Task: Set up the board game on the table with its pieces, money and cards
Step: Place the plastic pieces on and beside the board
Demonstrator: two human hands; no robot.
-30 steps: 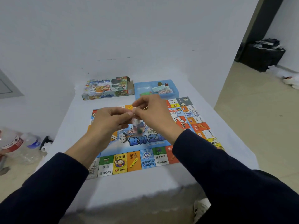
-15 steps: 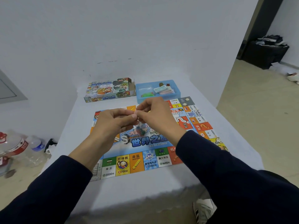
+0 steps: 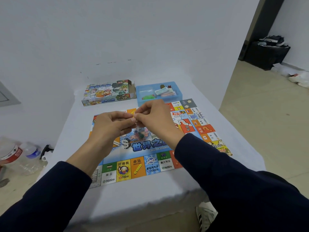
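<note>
Above the middle of the game board (image 3: 150, 158), the left hand (image 3: 110, 128) has its fingers (image 3: 124, 117) curled in, thumb and forefinger pinching the top edge of a small clear bag (image 3: 140, 132); the right hand (image 3: 155, 118), just right of it over the board, has its fingers (image 3: 142, 113) curled the same way and pinches the same top edge, the two sets of fingertips touching. The bag hangs below the fingertips over the board's centre, holding small coloured pieces, green and red among them, too blurred to tell apart. The hands and dark sleeves (image 3: 234, 190) hide much of the board's centre and part of its near right edge. The board lies flat on the white tabletop (image 3: 80, 128). Readable along its near edge are "2000", "700", "DESTINY", another "2000" and "1600", with a large "$" and blue Chinese characters in the middle. Behind the board's far left corner lies the printed game box (image 3: 107, 93), one end flap open. Behind the board's far right stands a blue plastic tray (image 3: 142, 101) holding a stack of cards (image 3: 164, 92), something green and a few small dark pieces that are hard to make out. On the floor, well left of the board, stand clear plastic bottles (image 3: 31, 153), partly cut off by the frame edge.
</note>
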